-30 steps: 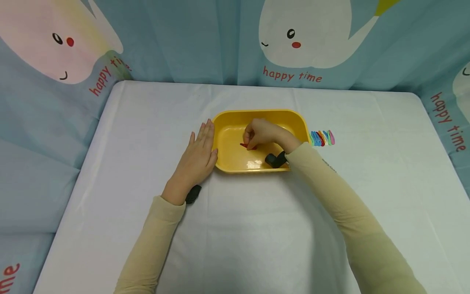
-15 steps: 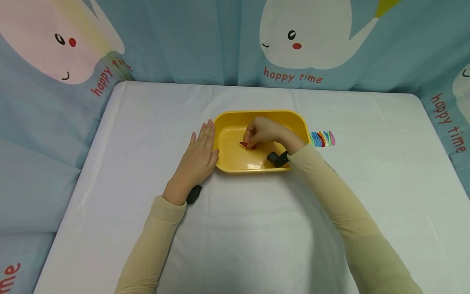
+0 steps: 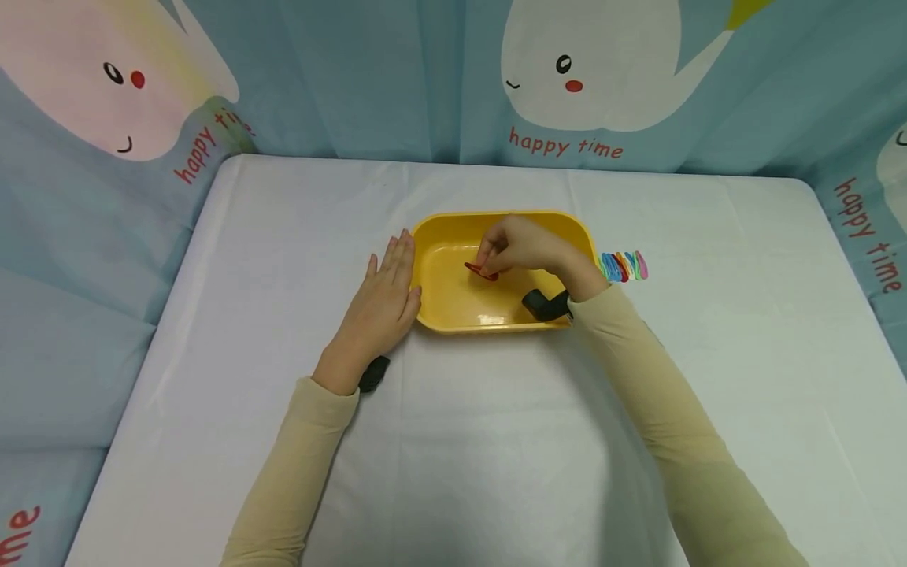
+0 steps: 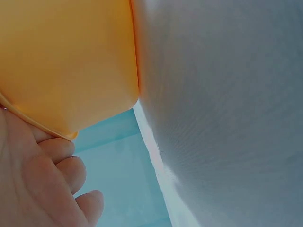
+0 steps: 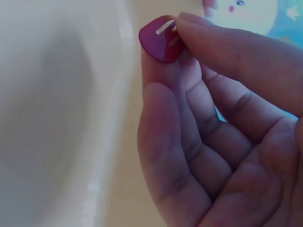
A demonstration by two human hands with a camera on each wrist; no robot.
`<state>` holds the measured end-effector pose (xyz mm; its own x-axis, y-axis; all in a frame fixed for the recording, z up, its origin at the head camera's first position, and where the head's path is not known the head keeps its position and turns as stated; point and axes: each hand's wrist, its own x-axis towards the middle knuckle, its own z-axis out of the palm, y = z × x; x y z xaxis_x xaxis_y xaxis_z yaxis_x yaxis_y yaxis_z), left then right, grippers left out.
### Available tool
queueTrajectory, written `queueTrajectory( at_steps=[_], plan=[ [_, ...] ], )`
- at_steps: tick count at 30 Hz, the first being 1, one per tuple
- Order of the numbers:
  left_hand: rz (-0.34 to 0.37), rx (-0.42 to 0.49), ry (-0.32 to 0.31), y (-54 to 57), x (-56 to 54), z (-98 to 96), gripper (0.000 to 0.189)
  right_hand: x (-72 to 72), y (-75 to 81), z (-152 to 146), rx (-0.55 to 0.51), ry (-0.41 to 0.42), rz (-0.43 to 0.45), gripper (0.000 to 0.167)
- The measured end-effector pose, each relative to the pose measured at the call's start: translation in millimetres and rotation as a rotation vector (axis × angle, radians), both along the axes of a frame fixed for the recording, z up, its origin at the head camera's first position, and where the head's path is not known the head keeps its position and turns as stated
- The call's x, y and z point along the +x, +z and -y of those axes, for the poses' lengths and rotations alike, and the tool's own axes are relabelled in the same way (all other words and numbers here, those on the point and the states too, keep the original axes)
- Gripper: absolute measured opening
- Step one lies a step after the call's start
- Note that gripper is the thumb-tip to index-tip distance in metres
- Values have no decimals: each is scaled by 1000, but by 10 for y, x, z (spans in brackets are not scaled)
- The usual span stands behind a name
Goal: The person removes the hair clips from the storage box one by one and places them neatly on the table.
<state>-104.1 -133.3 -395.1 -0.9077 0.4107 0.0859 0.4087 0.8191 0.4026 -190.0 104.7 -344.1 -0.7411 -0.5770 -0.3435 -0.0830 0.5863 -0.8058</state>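
Note:
My right hand point(image 3: 524, 244) is over the yellow tray point(image 3: 453, 311). Thumb and fingertips pinch a small red hair snap clip point(image 3: 483, 272); in the right wrist view the wide, slotted end of the red clip point(image 5: 163, 41) sticks out past the thumb tip. My left hand point(image 3: 383, 303) lies along the tray's left side with its fingers straight. Seen from the left wrist, the fingers of that hand point(image 4: 42, 175) are right at the rim, outside the tray wall point(image 4: 71, 56).
A row of several coloured hair clips point(image 3: 625, 266) lies on the white tablecloth point(image 3: 482, 441), just right of the tray. Behind the table hangs a blue curtain point(image 3: 375, 79) with whale prints. A black wrist camera point(image 3: 546, 305) shows beneath the right wrist.
My right hand has moved a little right and away from me, carrying the red clip slightly up from where it was over the tray floor. The left hand stays where it was.

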Motion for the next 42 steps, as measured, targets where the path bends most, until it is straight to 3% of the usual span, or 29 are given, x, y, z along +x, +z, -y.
queueTrajectory(
  at_steps=[10, 18, 28, 35, 42],
  plan=[
    [-5, 9, -7, -1, -10, -16, 61, 92, 133, -220, -102, -148, -24, 7],
    [-9, 7, -3, -4, -9, -11, 62, 136, 120, -404, -114, -237, -41, 8],
    [-4, 8, -2, 10, -4, -8, 63, 209, 137, -595, -81, -302, -83, 11],
    [-2, 2, -4, 17, -3, -4, 62, 236, 141, -730, -113, -336, -101, 11],
    [-2, -6, 2, 18, 1, -5, 62, 264, 133, -852, -119, -394, -78, 16]
  ],
)
